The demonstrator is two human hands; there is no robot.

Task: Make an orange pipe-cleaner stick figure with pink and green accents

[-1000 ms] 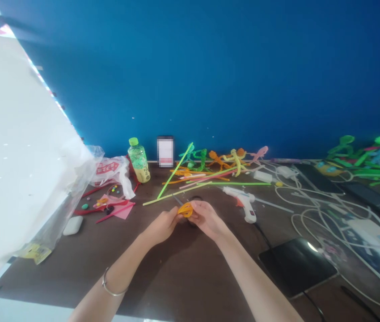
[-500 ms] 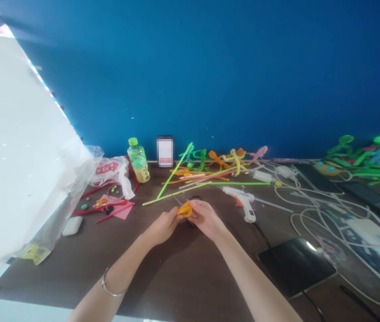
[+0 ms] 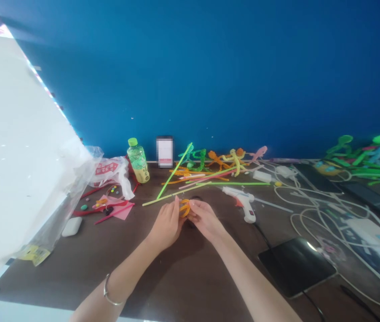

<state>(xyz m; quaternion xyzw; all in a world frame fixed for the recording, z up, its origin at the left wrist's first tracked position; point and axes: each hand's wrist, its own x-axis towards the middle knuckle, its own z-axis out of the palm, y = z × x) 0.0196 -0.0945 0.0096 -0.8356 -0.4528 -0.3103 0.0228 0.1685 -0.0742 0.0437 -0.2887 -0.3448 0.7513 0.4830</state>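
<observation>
Between my two hands, above the middle of the table, is a bent orange pipe cleaner (image 3: 185, 208) curled into loops. My left hand (image 3: 168, 222) closes on its left side, fingers pointing up and together. On the other side my right hand (image 3: 204, 218) pinches it between thumb and fingers. My palms and fingers hide part of the orange piece. Just beyond my hands lie straight pipe cleaners, a pale yellow one (image 3: 176, 193) and a bright green one (image 3: 175, 171) leaning up. A white glue gun (image 3: 243, 201) rests to the right of my right hand.
Pipe-cleaner figures (image 3: 237, 162) line the blue wall. A drink bottle (image 3: 138, 161) and plastic bag (image 3: 109, 172) stand back left, with a white case (image 3: 72, 226) nearer. Rightward are a black tablet (image 3: 297, 266), tangled white cables (image 3: 306, 219) and more green pipe cleaners (image 3: 377, 172).
My left hand has turned and its fingers have risen upright beside the orange loops. The loops look more spread. A dark pointed tip above my hands no longer shows. My right hand has barely moved.
</observation>
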